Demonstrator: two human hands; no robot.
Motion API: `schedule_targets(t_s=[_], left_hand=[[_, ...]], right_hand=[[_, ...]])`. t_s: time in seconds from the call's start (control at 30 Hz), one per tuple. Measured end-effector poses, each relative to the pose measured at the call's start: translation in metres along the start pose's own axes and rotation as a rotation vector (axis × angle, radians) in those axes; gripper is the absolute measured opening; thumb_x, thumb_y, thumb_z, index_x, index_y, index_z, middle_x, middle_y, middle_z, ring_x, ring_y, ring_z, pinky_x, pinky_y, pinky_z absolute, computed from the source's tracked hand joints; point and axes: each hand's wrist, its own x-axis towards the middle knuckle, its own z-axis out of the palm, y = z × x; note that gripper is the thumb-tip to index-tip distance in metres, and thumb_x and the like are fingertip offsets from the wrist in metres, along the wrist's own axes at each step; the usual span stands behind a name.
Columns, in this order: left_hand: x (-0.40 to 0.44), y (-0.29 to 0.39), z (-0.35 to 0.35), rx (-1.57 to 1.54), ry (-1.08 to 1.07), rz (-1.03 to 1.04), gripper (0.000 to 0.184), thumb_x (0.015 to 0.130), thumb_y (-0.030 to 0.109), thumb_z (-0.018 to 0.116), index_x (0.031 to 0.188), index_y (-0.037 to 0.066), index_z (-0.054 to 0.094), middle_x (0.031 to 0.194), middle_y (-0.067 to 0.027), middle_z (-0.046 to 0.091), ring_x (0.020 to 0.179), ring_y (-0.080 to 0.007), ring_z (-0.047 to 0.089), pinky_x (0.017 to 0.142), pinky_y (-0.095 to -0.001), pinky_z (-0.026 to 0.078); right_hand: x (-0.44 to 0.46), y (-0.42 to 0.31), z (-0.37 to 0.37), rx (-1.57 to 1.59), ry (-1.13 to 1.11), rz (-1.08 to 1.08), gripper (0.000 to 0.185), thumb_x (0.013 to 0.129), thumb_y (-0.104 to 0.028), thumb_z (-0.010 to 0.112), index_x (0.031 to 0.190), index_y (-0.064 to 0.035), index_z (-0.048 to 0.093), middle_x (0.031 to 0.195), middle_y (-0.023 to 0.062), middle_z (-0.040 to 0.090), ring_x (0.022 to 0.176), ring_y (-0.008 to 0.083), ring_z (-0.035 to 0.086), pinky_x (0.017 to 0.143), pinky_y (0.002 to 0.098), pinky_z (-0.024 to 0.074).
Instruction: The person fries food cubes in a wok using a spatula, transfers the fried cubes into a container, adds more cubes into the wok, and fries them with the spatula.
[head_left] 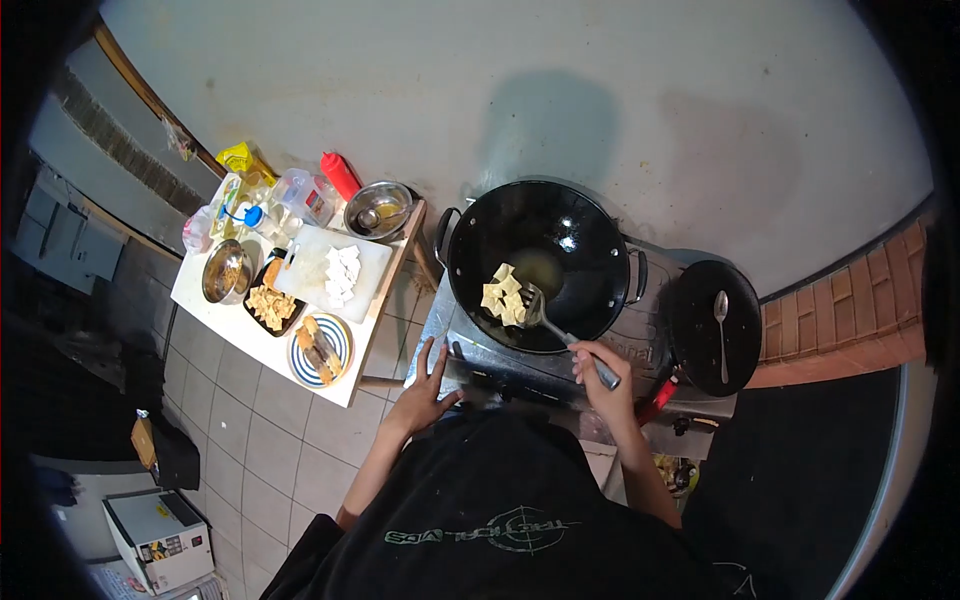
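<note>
My right hand (598, 372) is closed round the handle of a metal slotted spatula (556, 330), whose head dips into a large black wok (585, 225). Pale yellow cut pieces (503, 293), perhaps tofu, lie by the spatula head at the near left of the wok. A small pool of oil (540, 268) shows at the wok's bottom. My left hand (424, 400) has its fingers spread, near the front left edge of the metal stove (455, 375), and holds nothing. Whether its fingertips touch the stove I cannot tell.
Right of the wok, a black frying pan (700, 320) with a red handle holds a spoon (721, 310). On the left, a white table (205, 285) carries a cutting board (312, 262) with white pieces, a striped plate (345, 345), metal bowls (228, 272), bottles and a dish of yellow pieces (268, 305).
</note>
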Motion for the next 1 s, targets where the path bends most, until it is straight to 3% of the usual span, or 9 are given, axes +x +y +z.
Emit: schedule_targets(t_s=[0.07,0.23,0.37,0.4,0.53,0.6,0.77,0.93,1.0], left_hand=[[0.001,0.002,-0.011,-0.06,-0.069,-0.073,0.087,0.09,0.037,0.064,0.154,0.015,0.008,0.157,-0.0204,0.0,0.12,-0.0435,0.053,0.1,-0.0464,0.045],[0.004,0.002,-0.023,-0.019,0.0,0.007,0.082,0.092,0.035,0.063,0.153,0.013,0.014,0.154,-0.0194,0.014,0.115,-0.0362,0.057,0.096,-0.043,0.049],[0.002,0.011,-0.036,-0.154,-0.015,-0.003,0.076,0.092,0.037,0.062,0.15,0.01,0.022,0.151,-0.0209,0.023,0.126,-0.0423,0.046,0.101,-0.0451,0.044],[0.0,0.015,-0.039,-0.186,-0.011,-0.027,0.073,0.092,0.036,0.062,0.149,0.009,0.025,0.148,-0.0209,0.028,0.124,-0.04,0.049,0.1,-0.0443,0.045],[-0.005,0.018,-0.042,-0.251,0.035,-0.029,0.065,0.093,0.028,0.062,0.146,0.003,0.033,0.141,-0.0201,0.039,0.115,-0.0318,0.058,0.095,-0.0394,0.049],[-0.008,0.015,-0.043,-0.271,0.035,-0.03,0.063,0.093,0.03,0.062,0.144,0.004,0.035,0.14,-0.02,0.042,0.116,-0.0319,0.057,0.095,-0.0394,0.048],[-0.007,0.007,-0.05,-0.292,0.035,-0.012,0.054,0.093,0.028,0.062,0.137,0.002,0.045,0.132,-0.0193,0.05,0.113,-0.031,0.058,0.093,-0.0392,0.048],[0.009,-0.015,-0.061,-0.339,-0.012,0.052,0.034,0.093,0.023,0.063,0.117,-0.001,0.06,0.115,-0.0163,0.061,0.096,-0.0268,0.065,0.082,-0.0363,0.053],[0.017,-0.025,-0.059,-0.345,0.054,0.101,0.023,0.093,0.019,0.062,0.106,0.0,0.063,0.096,-0.0133,0.066,0.081,-0.0225,0.065,0.068,-0.0326,0.051]], right_hand=[[-0.005,0.003,0.002,-0.165,0.007,-0.22,0.012,0.092,-0.005,0.057,0.096,-0.0001,0.068,0.074,0.0064,0.059,0.066,0.0135,0.058,0.062,0.027,0.0454],[-0.017,0.012,0.006,-0.146,0.031,-0.192,0.012,0.09,-0.003,0.057,0.096,0.0004,0.067,0.078,0.0091,0.06,0.068,0.0169,0.059,0.064,0.0291,0.0451],[-0.022,0.022,0.007,-0.126,0.025,-0.208,0.013,0.093,-0.006,0.056,0.097,0.0014,0.066,0.08,0.007,0.058,0.066,0.013,0.056,0.062,0.0258,0.0439],[-0.022,0.023,0.007,-0.134,0.024,-0.244,0.015,0.095,-0.01,0.056,0.097,0.0022,0.065,0.079,0.0045,0.055,0.063,0.0087,0.054,0.059,0.0226,0.043],[-0.022,0.021,0.008,-0.137,0.019,-0.236,0.015,0.095,-0.009,0.055,0.097,0.0024,0.065,0.08,0.0048,0.056,0.063,0.0089,0.054,0.059,0.0228,0.0429],[-0.021,0.018,0.009,-0.125,0.023,-0.179,0.012,0.091,-0.004,0.057,0.097,0.0015,0.066,0.079,0.0088,0.058,0.07,0.0168,0.057,0.065,0.0283,0.0439],[-0.023,0.019,0.013,-0.119,0.048,-0.187,0.012,0.091,-0.003,0.056,0.097,0.001,0.066,0.078,0.0087,0.058,0.069,0.0167,0.057,0.064,0.0281,0.0441],[-0.032,0.019,0.024,-0.164,0.123,-0.228,0.013,0.088,-0.001,0.058,0.097,0.0003,0.067,0.08,0.0109,0.061,0.072,0.0198,0.059,0.066,0.03,0.046],[-0.038,0.015,0.031,-0.269,0.141,-0.241,0.014,0.088,-0.002,0.058,0.098,-0.001,0.067,0.082,0.012,0.061,0.072,0.0218,0.06,0.067,0.0303,0.0465]])
